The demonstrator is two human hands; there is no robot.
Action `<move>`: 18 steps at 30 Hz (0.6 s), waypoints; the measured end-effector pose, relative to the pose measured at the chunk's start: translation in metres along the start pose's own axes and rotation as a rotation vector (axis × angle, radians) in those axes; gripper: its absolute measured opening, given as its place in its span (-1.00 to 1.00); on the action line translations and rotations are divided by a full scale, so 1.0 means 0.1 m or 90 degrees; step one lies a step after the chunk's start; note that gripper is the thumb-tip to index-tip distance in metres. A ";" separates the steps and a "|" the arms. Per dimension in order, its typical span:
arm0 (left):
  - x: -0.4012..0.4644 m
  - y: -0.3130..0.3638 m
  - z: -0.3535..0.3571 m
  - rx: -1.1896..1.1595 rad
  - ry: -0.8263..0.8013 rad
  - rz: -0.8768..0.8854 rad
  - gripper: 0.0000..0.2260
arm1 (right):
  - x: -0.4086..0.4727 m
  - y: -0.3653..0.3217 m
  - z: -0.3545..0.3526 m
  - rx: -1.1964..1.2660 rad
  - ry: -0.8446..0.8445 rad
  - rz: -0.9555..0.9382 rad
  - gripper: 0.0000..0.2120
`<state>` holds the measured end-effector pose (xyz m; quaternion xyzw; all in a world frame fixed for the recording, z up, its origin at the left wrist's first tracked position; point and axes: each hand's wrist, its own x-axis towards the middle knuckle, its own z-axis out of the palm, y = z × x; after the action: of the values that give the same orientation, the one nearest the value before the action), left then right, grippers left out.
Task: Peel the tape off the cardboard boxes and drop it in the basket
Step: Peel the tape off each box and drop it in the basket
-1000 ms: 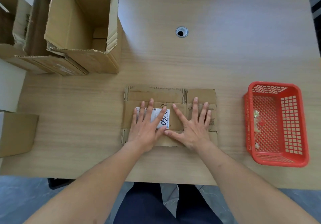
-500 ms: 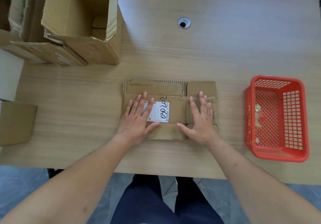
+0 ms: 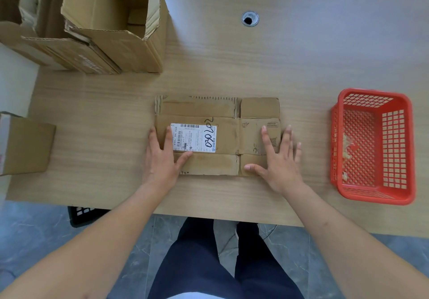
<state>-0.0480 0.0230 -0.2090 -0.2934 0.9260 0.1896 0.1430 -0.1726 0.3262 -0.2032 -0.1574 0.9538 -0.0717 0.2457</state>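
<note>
Both the left hand [image 3: 162,159] and right hand [image 3: 279,159] lie flat, fingers straight, pinning a flattened brown cardboard box [image 3: 218,136] to the wooden table [image 3: 301,71]; pale scraps, possibly tape, sit in the red plastic basket [image 3: 408,150] nearby.
</note>
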 end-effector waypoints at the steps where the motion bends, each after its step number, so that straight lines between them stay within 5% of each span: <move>1: -0.04 0.06 -0.01 -0.007 0.016 -0.026 -0.17 | 0.00 -0.03 0.00 0.011 -0.001 0.019 0.08; 11: -0.17 0.11 -0.18 -0.188 0.031 -0.186 0.01 | -0.03 -0.19 -0.08 0.135 0.065 0.083 0.03; 18: -0.21 0.02 -0.34 -0.351 -0.092 -0.124 0.16 | -0.03 -0.17 -0.27 0.249 0.086 0.107 0.16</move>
<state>-0.0376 0.0199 -0.1703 -0.3946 0.7945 0.4395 0.1409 -0.1789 0.3124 -0.1746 -0.0217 0.9458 -0.2448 0.2124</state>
